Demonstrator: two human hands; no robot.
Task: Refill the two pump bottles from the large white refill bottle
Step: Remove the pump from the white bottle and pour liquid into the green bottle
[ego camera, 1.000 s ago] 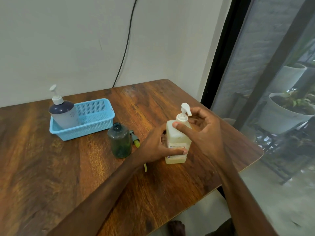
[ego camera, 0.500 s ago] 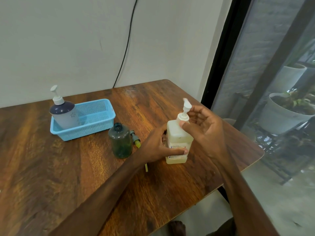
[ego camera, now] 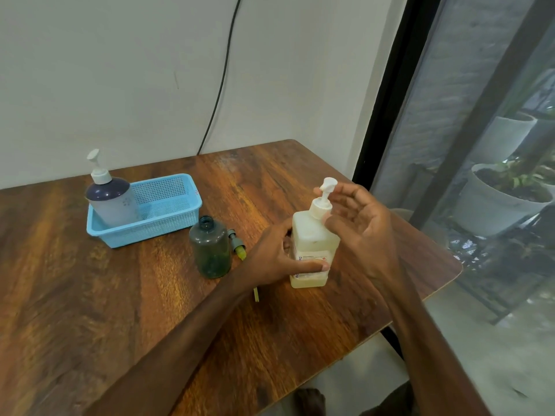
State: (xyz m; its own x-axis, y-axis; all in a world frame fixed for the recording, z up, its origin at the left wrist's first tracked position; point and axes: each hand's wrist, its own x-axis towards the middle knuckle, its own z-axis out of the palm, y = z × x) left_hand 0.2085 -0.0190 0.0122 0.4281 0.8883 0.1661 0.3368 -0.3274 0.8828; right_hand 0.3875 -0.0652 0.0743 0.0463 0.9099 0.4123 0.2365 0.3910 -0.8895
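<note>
A white square pump bottle (ego camera: 312, 241) stands near the table's right edge, a little pale liquid at its bottom. My left hand (ego camera: 276, 259) grips its lower body, thumb across the label. My right hand (ego camera: 357, 223) holds its white pump (ego camera: 322, 202), thumb on the collar and fingers behind the head. A dark green bottle (ego camera: 211, 250) stands open to the left, without a pump. Its removed pump (ego camera: 237, 247) lies on the table behind it, partly hidden by my left hand. A frosted pump bottle with a dark top (ego camera: 111, 202) stands in a blue basket (ego camera: 168, 211).
The wooden table (ego camera: 90, 310) ends close to the right of the white bottle. A wall with a black cable runs behind. A glass door with potted plants (ego camera: 504, 202) outside is on the right.
The white bottle's pump head has turned under my right hand, its nozzle swinging from pointing right toward me. My left hand has kept its grip on the bottle body.
</note>
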